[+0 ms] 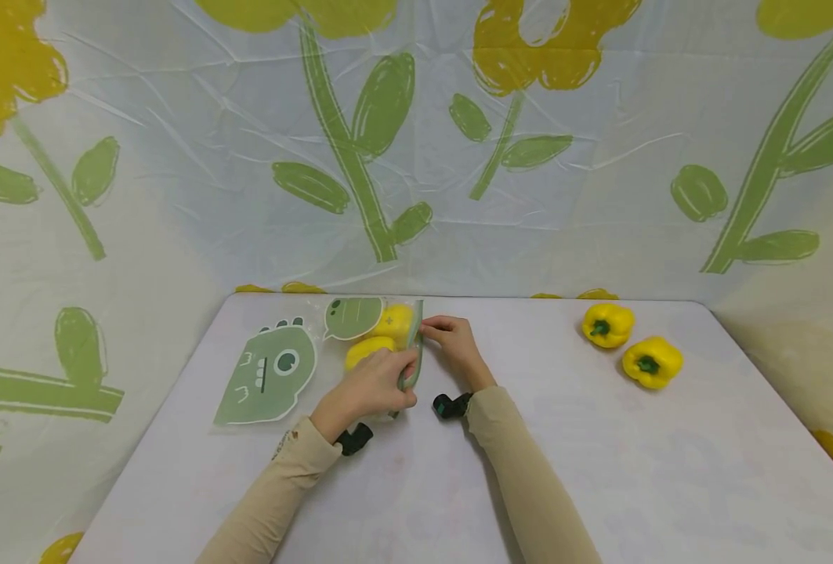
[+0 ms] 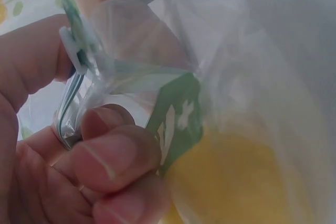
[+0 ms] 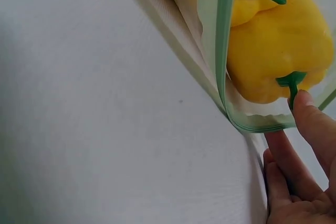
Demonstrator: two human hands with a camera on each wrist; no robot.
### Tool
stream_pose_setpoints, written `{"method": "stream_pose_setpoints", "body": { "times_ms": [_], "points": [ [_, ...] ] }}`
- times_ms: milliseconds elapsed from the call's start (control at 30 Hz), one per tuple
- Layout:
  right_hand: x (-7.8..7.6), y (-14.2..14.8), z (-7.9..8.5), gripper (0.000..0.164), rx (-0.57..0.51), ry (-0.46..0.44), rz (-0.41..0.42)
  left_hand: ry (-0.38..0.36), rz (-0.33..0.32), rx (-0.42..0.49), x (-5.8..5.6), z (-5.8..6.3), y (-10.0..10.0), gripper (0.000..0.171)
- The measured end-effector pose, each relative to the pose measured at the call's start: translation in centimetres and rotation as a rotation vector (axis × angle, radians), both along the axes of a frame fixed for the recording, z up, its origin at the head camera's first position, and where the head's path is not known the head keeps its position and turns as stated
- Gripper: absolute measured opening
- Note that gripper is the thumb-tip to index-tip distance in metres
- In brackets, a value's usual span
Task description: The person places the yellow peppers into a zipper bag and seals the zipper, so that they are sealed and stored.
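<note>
A clear zip bag (image 1: 264, 376) with a green cartoon monster print lies on the left half of the table, its green-edged mouth facing right. Yellow bell peppers (image 3: 283, 45) with green stems are inside it, close to the mouth. My left hand (image 1: 370, 382) grips the near side of the mouth; in the left wrist view its fingers curl around the zip edge, beside a pale slider (image 2: 73, 50). With thumb and fingers, my right hand (image 1: 457, 347) pinches the far end of the mouth. In the right wrist view the mouth gapes and the thumb overlaps a pepper stem.
Two more yellow bell peppers, one farther back (image 1: 608, 325) and one nearer (image 1: 652, 363), sit at the back right of the white table (image 1: 529, 470). Behind the table hangs a flower-printed cloth (image 1: 585, 204). A black camera (image 1: 450, 406) is strapped at the right wrist, another (image 1: 355, 439) at the left.
</note>
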State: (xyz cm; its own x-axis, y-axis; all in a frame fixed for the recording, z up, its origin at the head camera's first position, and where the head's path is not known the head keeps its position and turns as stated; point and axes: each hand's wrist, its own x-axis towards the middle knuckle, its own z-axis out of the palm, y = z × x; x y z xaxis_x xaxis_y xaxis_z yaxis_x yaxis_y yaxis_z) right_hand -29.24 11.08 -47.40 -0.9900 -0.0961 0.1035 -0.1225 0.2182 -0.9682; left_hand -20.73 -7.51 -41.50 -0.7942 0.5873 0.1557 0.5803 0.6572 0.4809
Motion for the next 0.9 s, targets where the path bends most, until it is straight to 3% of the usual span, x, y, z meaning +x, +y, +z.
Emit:
{"method": "stream_pose_setpoints", "body": {
  "times_ms": [267,633,900],
  "points": [
    [-0.11,0.33,0.09,0.022,0.011,-0.032,0.039,-0.01,-0.011,0.011,-0.24,-0.2,-0.09,0.026],
    [-0.13,-0.36,0.53,0.021,0.033,-0.025,0.0,0.002,-0.025,0.022,-0.35,-0.24,-0.13,0.028],
    [-0.28,-0.66,0.93,0.021,0.021,-0.081,-0.009,-0.005,-0.038,0.018,-0.3,-0.06,-0.16,0.028]
  ]
}}
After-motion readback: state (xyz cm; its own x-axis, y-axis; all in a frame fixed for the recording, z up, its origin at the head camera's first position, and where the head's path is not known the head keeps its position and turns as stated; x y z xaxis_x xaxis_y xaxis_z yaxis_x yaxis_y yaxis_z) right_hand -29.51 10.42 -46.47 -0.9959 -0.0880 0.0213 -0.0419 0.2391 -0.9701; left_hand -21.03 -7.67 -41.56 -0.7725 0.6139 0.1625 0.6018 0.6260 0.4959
